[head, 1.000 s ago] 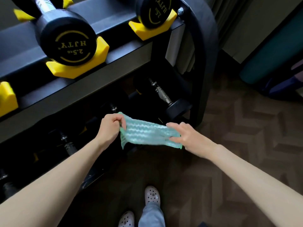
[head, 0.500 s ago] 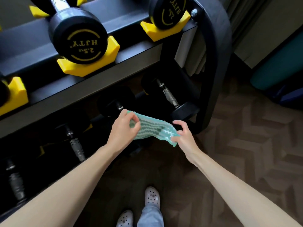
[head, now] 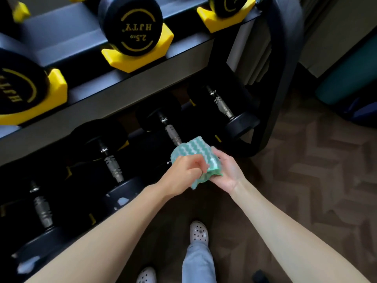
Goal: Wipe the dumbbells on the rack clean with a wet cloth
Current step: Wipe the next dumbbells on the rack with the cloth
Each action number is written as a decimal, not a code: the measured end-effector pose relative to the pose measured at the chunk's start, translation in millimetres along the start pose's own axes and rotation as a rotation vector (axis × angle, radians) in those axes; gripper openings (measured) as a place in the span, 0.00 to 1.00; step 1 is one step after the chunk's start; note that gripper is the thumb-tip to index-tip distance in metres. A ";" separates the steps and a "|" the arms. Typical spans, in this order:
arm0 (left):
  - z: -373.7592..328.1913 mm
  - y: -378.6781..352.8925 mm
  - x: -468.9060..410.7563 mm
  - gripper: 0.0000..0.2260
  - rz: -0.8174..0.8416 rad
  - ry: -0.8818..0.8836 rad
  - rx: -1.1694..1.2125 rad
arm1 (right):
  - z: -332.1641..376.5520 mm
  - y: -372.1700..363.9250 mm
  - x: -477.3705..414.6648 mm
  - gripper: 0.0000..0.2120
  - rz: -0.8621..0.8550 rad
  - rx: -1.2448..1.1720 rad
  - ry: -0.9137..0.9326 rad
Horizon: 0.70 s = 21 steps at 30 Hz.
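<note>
Rack [head: 122, 88]; cloth [head: 193, 148] in left hand [head: 183, 172], right hand [head: 226, 170]

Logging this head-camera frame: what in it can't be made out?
Head view only.
The cloth: partly covered by the left hand; wetness unreadable.
The right hand: fingers behind the cloth, grip unclear.
The far-left upper dumbbell: cut by the left edge, lettering blurred.
The top-right dumbbell: cut by the top edge.
The lower-shelf dumbbell heads: surfaces lost in shadow.
</note>
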<state>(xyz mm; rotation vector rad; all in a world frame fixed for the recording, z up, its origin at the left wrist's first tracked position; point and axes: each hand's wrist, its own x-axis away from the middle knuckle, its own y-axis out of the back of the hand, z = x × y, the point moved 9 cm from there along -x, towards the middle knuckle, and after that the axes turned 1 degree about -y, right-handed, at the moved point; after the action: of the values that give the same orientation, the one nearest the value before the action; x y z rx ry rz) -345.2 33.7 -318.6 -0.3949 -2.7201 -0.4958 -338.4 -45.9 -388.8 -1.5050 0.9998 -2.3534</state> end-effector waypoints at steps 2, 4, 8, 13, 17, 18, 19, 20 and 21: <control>10.3 17.8 17.1 0.07 -0.089 0.000 0.066 | -7.8 5.2 0.5 0.14 -0.078 -0.007 0.068; 32.4 46.8 35.6 0.09 -0.269 0.046 0.126 | -11.4 8.2 0.5 0.11 -0.153 0.013 0.130; 96.7 123.2 89.3 0.16 -0.742 0.223 0.054 | -33.1 -1.0 -2.7 0.16 -0.297 0.534 0.264; 168.0 158.3 133.9 0.17 -0.836 0.535 -0.009 | -100.6 -11.1 -37.7 0.18 -0.352 0.733 0.310; 216.4 161.7 140.6 0.14 -0.774 0.681 0.029 | -132.9 -3.9 -74.3 0.18 -0.464 0.561 0.282; 229.2 161.4 141.8 0.14 -0.760 0.708 0.044 | -143.5 -0.7 -87.1 0.19 -0.480 0.560 0.239; 235.7 160.4 141.0 0.15 -0.755 0.721 0.052 | -150.5 2.3 -96.0 0.20 -0.491 0.548 0.192; 244.6 159.2 141.4 0.15 -0.757 0.721 0.053 | -161.4 5.1 -105.9 0.21 -0.493 0.522 0.141; 250.0 157.4 141.2 0.15 -0.760 0.708 0.044 | -169.7 7.2 -112.0 0.21 -0.496 0.480 0.111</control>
<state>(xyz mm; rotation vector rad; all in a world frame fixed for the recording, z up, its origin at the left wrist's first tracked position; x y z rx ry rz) -491.8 300.5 -439.3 0.7292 -2.0807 -0.6067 -432.2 77.1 -520.9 -1.5580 0.0359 -2.7493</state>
